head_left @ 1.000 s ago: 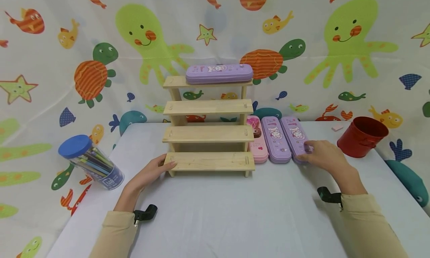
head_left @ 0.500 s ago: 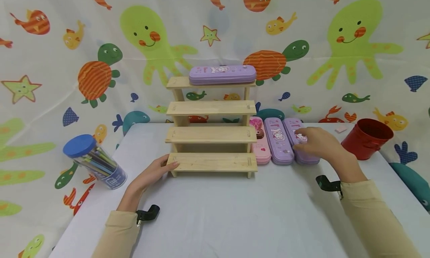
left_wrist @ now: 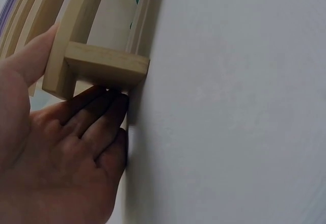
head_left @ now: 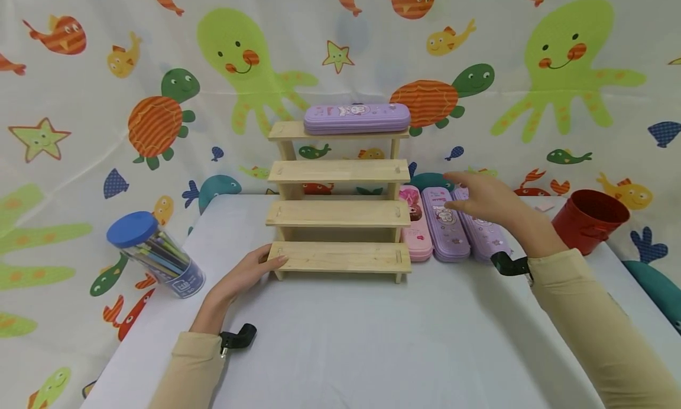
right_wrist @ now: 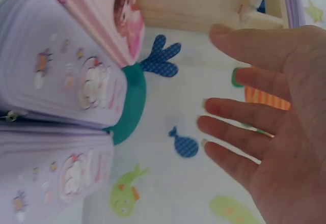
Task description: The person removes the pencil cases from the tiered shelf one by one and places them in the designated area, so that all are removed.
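A four-step wooden display shelf (head_left: pixel 338 214) stands at the middle back, a purple pencil case (head_left: pixel 356 125) lying on its top step. My left hand (head_left: pixel 242 277) holds the left end of the lowest step, thumb on the board and fingers by the leg (left_wrist: pixel 107 63). To the shelf's right lie a pink pencil case (head_left: pixel 417 237) and two purple ones, a nearer purple case (head_left: pixel 449 234) and an outer purple case (head_left: pixel 485 240). My right hand (head_left: pixel 500 208) hovers over the purple cases, its fingers (right_wrist: pixel 239 132) spread and holding nothing.
A red metal bucket (head_left: pixel 585 220) stands at the right, with a small pink piece (head_left: pixel 545 207) beside it. A clear tub of pens with a blue lid (head_left: pixel 132 229) is at the left. A sea-animal curtain (head_left: pixel 298 36) hangs behind the table (head_left: pixel 340 338).
My right hand has let go of the outer purple case, lifted, and moved left and back over the cases. My left hand stays at the shelf. The head view has shifted slightly.
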Motion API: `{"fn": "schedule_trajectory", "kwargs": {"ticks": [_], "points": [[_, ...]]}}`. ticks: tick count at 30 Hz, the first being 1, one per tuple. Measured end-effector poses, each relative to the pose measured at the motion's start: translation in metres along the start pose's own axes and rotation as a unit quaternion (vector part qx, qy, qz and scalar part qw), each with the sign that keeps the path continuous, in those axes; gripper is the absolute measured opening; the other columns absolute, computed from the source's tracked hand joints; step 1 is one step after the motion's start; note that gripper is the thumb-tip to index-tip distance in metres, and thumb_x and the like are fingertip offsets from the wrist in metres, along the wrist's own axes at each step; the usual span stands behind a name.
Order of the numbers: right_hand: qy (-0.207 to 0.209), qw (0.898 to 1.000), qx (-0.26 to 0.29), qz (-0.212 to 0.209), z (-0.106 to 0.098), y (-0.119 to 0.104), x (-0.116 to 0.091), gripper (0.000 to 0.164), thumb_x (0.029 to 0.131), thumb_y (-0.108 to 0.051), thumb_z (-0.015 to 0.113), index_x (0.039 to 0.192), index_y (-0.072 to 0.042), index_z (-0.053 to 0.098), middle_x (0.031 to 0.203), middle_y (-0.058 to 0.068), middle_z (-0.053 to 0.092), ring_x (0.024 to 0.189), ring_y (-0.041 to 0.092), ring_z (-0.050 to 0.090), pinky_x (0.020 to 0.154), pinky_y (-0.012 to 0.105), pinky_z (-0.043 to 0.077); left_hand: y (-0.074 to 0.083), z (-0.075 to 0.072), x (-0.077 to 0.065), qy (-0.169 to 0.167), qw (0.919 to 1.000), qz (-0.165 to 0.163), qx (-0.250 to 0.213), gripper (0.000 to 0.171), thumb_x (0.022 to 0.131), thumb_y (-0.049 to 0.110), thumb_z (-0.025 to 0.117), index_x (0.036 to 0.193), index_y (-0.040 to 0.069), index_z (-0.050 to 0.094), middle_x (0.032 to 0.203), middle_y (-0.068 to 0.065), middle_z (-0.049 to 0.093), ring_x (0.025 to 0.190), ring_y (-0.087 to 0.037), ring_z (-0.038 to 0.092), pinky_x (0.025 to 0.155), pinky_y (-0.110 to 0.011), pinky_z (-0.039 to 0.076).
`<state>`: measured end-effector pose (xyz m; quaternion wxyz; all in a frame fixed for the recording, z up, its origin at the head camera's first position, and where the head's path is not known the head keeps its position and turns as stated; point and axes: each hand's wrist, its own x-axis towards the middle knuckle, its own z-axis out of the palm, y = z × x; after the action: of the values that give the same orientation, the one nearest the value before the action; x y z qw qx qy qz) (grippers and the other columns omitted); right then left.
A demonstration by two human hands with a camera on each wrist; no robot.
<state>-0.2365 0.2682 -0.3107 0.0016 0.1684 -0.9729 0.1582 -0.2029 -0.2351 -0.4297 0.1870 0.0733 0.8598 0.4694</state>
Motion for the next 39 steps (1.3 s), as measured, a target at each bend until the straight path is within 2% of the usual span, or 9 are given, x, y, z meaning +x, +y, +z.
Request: {"fn": "schedule_trajectory", "kwargs": {"ticks": [6,15,19,24,31,39], "points": [[0.027,0.999,0.017,-0.037,-0.008,-0.017,0.022,0.064,0.091,-0.026,0.072,0.147,-0.008,0.047,0.145,0.017,0.053,0.125,0.039,0.055,0.102,0.060,0.046,-0.001,0.000,-0.001,0.001,1.0000,0.002,-0.002,0.078,0.097,0.051,0.057,0.155,0.006,0.030,0.159,-0.019,0.034,0.152,-0.040,0.020,0.120,-0.062,0.020],[0.099,0.991,0.020,-0.088,-0.029,-0.036,0.058,0.056,0.090,-0.017,0.072,0.141,-0.002,0.052,0.138,0.023,0.057,0.119,0.042,0.056,0.101,0.059,0.045,-0.001,-0.002,-0.002,-0.001,0.9999,0.008,-0.007,0.079,0.098,0.050,0.057,0.156,0.007,0.028,0.160,-0.018,0.033,0.152,-0.038,0.020,0.120,-0.062,0.020],[0.134,0.986,0.026,-0.093,-0.036,-0.042,0.072,0.057,0.090,-0.016,0.072,0.141,0.000,0.050,0.143,0.023,0.052,0.126,0.041,0.051,0.107,0.058,0.041,-0.001,-0.001,-0.001,0.002,0.9999,0.007,-0.009,0.080,0.097,0.051,0.057,0.157,0.007,0.027,0.161,-0.018,0.031,0.152,-0.039,0.019,0.120,-0.061,0.021],[0.135,0.987,0.037,-0.083,-0.042,-0.054,0.085,0.063,0.092,-0.019,0.070,0.147,-0.002,0.044,0.149,0.020,0.046,0.137,0.040,0.043,0.115,0.057,0.035,-0.002,0.000,-0.001,0.007,0.9999,0.002,-0.010,0.080,0.097,0.052,0.057,0.157,0.007,0.027,0.161,-0.018,0.032,0.152,-0.039,0.019,0.120,-0.061,0.021],[0.146,0.985,0.047,-0.077,-0.050,-0.064,0.101,0.065,0.093,-0.023,0.069,0.149,-0.005,0.042,0.151,0.018,0.045,0.139,0.040,0.041,0.115,0.058,0.034,-0.002,0.001,-0.001,0.009,0.9999,0.000,-0.009,0.080,0.097,0.053,0.057,0.157,0.008,0.028,0.161,-0.017,0.032,0.152,-0.039,0.020,0.120,-0.061,0.022],[0.107,0.991,0.067,-0.052,-0.055,-0.071,0.120,0.066,0.093,-0.025,0.066,0.151,-0.008,0.039,0.157,0.016,0.037,0.142,0.038,0.037,0.118,0.057,0.030,-0.003,0.002,0.002,0.014,0.9999,-0.003,-0.009,0.080,0.096,0.053,0.057,0.156,0.008,0.029,0.160,-0.017,0.033,0.152,-0.037,0.021,0.121,-0.060,0.022]]}}
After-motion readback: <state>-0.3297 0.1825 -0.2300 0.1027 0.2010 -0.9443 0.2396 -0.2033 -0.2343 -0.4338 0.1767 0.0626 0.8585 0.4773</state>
